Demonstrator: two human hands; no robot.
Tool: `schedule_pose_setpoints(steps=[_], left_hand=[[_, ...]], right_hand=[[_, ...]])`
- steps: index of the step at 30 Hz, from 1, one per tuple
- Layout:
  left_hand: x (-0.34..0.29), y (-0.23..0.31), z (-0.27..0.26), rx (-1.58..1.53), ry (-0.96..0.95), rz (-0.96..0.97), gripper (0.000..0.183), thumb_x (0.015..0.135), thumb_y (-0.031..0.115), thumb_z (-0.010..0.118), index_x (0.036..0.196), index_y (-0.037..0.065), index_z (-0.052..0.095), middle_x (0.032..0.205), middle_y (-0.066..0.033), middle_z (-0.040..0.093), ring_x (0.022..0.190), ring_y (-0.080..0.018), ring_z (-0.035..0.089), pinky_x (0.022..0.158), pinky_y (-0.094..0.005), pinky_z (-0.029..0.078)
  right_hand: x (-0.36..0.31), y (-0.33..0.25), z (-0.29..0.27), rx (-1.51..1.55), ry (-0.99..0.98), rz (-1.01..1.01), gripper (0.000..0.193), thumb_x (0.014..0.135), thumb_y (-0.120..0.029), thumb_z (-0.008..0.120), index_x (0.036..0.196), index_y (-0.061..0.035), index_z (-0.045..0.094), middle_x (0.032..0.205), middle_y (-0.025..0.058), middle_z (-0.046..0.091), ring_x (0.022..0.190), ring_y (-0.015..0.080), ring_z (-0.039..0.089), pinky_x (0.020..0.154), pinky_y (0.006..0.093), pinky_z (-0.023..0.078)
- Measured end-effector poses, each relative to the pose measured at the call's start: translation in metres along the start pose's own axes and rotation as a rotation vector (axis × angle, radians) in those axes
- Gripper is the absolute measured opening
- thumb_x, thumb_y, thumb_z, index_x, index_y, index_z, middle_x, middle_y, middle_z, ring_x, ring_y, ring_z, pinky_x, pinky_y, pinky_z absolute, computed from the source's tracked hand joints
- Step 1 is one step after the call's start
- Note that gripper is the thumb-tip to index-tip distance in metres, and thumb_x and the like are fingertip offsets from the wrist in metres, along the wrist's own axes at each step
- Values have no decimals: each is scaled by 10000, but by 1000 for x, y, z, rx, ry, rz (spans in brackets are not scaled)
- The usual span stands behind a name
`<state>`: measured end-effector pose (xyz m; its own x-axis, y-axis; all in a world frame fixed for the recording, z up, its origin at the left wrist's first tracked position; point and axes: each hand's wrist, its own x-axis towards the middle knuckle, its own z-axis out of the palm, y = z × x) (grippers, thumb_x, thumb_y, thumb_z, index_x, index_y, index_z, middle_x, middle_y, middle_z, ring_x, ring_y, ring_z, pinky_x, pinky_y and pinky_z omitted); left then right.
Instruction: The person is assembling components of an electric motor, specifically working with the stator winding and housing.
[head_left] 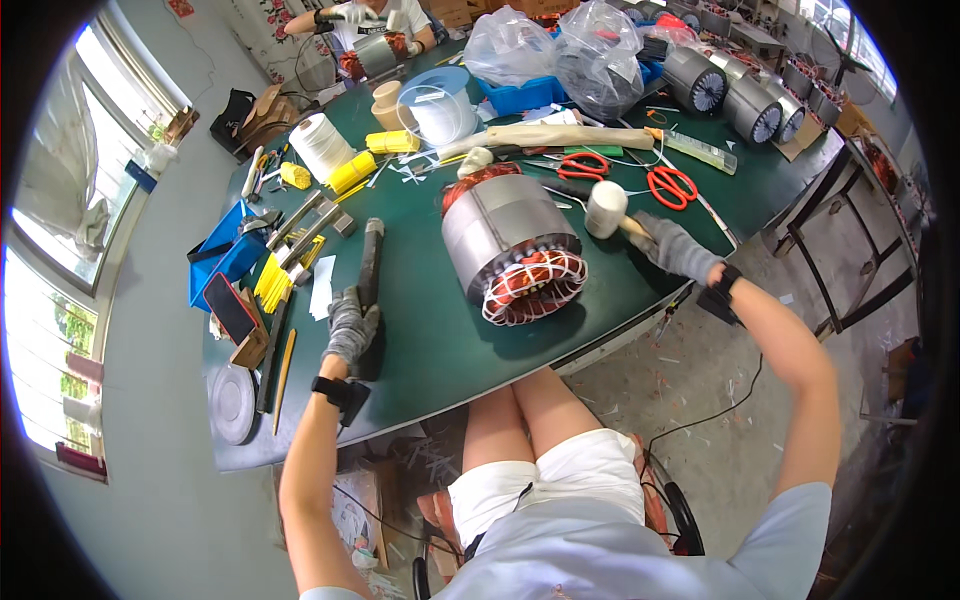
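Note:
A motor stator (500, 225) lies on its side on the green table in front of me. Its steel shell is grey, and the copper windings (535, 285) at the near end are laced with white cord. Left of the stator, my gloved left hand (352, 325) is closed round the lower part of a dark, flat-sided bar (371, 262). My gloved right hand (672, 245) grips the wooden handle of a white-headed mallet (606, 208), its head just right of the stator and apart from it. Both gloves are grey.
Red-handled scissors (672, 187) lie beyond the mallet. A wooden stick (560, 136), white thread spool (322, 148) and clear plastic bags (600, 55) occupy the far side. Metal blocks (312, 230), a blue tray (225, 255) and a phone (232, 305) are at left. Another person (375, 30) works opposite.

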<state>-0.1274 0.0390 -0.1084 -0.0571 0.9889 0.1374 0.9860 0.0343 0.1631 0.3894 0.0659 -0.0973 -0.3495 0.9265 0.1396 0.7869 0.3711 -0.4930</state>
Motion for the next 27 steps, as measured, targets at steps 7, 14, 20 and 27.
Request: schedule_pose_setpoints(steps=[7,14,20,27], left_hand=[[-4,30,-37,181,-125,-26,582,722,249,634,1236,95,410,1243,-196,386,1128,-387,394,958,-452,343],[65,65,-47,170,-207,643,560,734,176,614,1251,100,411,1312,-193,342,1193,-356,352,999,-406,311],[131,85,33,-500,-571,381,597,809,229,545,1342,149,287,1363,-170,300,1269,-385,266,1052,-412,242],[109,99,19,321,-522,329,696,782,211,554,1381,138,209,1437,-81,206,1254,-386,303,1023,-441,292]], right_hand=[[56,29,20,-233,292,-46,294,816,-233,569,1014,-17,559,916,197,605,810,358,582,716,382,474],[32,-10,9,-137,109,97,323,833,-294,522,1063,-69,552,914,200,601,819,354,584,727,417,468],[63,-29,24,-190,64,62,326,830,-284,546,1023,-21,529,830,217,598,771,377,579,658,416,466],[72,-16,18,-122,237,92,325,839,-301,535,1055,-58,535,855,181,614,764,344,598,673,395,476]])
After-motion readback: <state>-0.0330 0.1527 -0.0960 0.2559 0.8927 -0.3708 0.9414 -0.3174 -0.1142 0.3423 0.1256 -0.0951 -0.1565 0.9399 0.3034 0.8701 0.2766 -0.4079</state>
